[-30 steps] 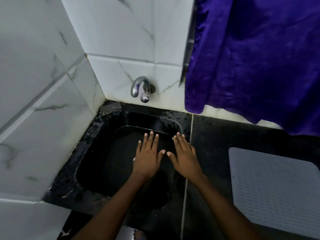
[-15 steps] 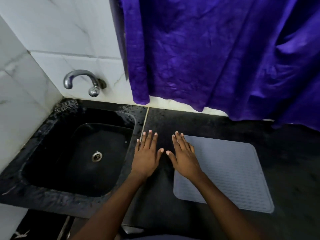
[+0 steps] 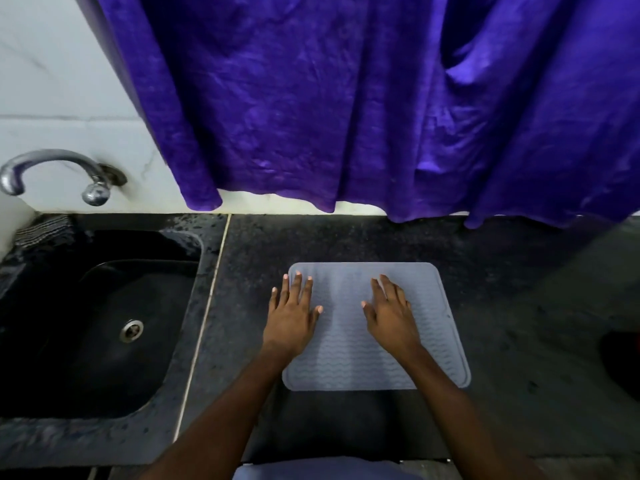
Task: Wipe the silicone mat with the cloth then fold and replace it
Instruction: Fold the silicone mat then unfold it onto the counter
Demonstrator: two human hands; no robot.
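A grey silicone mat [image 3: 346, 358] with a wavy ribbed surface lies flat on the black counter [image 3: 502, 306], right of the sink. My left hand [image 3: 292, 315] is spread flat with straight fingers over the mat's left edge. My right hand [image 3: 389, 315] is also flat and empty, over the mat's middle right. Whether the palms touch the mat I cannot tell. A small striped dark cloth [image 3: 43, 230] lies bunched at the sink's back left corner, far from both hands.
A black sink [image 3: 104, 323] with a metal drain fills the left. A chrome tap [image 3: 52, 171] sticks out of the white tiled wall above it. A purple curtain [image 3: 346, 98] hangs over the counter's back edge. A dark object [image 3: 623, 368] sits at the right edge.
The view has swung right from the sink to the mat. Both flat hands have moved from over the sink to over the mat and have spread further apart.
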